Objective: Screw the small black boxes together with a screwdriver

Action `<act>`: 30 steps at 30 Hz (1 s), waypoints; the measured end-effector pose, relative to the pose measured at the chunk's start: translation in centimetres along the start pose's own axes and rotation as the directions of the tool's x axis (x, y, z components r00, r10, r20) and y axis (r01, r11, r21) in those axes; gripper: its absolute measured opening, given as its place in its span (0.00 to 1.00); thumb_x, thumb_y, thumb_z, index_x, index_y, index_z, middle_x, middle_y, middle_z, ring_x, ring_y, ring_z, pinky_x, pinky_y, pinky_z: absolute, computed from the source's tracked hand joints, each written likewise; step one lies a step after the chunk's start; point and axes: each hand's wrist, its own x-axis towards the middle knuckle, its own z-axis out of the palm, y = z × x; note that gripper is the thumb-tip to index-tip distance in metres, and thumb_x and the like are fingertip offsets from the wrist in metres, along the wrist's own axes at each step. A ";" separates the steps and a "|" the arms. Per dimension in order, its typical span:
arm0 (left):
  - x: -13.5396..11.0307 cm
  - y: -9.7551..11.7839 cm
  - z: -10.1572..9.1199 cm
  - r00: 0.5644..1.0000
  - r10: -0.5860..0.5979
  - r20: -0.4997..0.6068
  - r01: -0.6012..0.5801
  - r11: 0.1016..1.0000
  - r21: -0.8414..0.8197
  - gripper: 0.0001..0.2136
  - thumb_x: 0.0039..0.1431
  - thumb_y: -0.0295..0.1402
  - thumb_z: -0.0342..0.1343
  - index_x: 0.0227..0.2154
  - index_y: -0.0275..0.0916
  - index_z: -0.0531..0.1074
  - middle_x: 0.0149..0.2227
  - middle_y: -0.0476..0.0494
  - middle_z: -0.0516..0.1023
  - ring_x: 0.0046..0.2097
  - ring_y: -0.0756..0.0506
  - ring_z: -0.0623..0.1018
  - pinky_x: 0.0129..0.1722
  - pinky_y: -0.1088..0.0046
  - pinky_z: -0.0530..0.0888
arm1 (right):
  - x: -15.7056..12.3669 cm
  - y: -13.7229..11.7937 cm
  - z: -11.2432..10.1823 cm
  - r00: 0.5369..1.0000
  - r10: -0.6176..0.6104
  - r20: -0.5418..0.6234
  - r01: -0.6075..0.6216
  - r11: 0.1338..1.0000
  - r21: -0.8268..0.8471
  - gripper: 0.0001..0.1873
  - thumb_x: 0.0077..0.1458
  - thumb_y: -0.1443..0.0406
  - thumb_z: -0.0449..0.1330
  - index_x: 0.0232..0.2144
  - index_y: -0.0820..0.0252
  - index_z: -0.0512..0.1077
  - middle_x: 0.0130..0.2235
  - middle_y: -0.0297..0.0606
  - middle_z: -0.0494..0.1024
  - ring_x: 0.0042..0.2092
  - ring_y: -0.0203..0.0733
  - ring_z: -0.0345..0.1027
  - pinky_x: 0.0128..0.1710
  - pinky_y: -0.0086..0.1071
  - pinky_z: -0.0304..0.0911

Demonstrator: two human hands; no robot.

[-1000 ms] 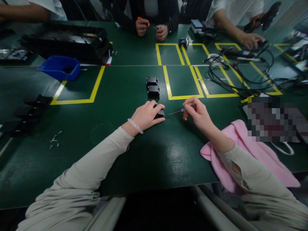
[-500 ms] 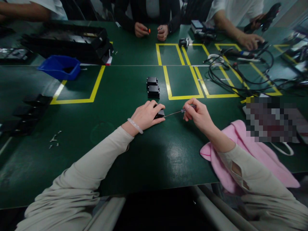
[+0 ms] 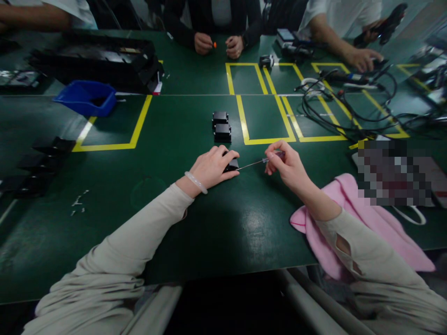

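My left hand rests on the green table with its fingers wrapped over a small black block, pinning it down. My right hand pinches a thin screwdriver by its handle. The metal shaft lies nearly flat and its tip meets the right side of the block. Two more black blocks sit just beyond my left hand, one behind the other. A white bracelet circles my left wrist.
A pink cloth lies under my right forearm. Yellow tape boxes mark the table. A blue bin and black trays stand at the far left, tangled cables at the far right. Other people's hands work across the table.
My own hands have hardly moved. The person opposite has lowered the hand that holds a small orange item.
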 end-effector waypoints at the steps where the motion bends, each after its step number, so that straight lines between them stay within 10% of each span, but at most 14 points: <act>1: 0.0 0.0 0.0 1.000 0.000 0.000 0.000 1.000 -0.002 0.22 0.68 0.46 0.56 0.59 0.42 0.66 0.53 0.37 0.72 0.53 0.38 0.73 0.44 0.66 0.74 | 0.0 0.0 0.0 1.000 -0.002 0.000 0.002 1.000 0.007 0.16 0.61 0.51 0.64 0.37 0.54 0.66 0.19 0.22 0.66 0.20 0.33 0.66 0.24 0.31 0.64; 30: 0.1 -0.1 0.1 1.000 -0.001 -0.012 0.000 1.000 -0.015 0.21 0.68 0.47 0.57 0.58 0.43 0.68 0.53 0.38 0.73 0.53 0.39 0.73 0.44 0.66 0.73 | 0.0 0.1 0.0 1.000 0.011 -0.001 -0.011 1.000 0.008 0.19 0.61 0.47 0.64 0.34 0.53 0.66 0.20 0.24 0.70 0.22 0.34 0.66 0.26 0.32 0.64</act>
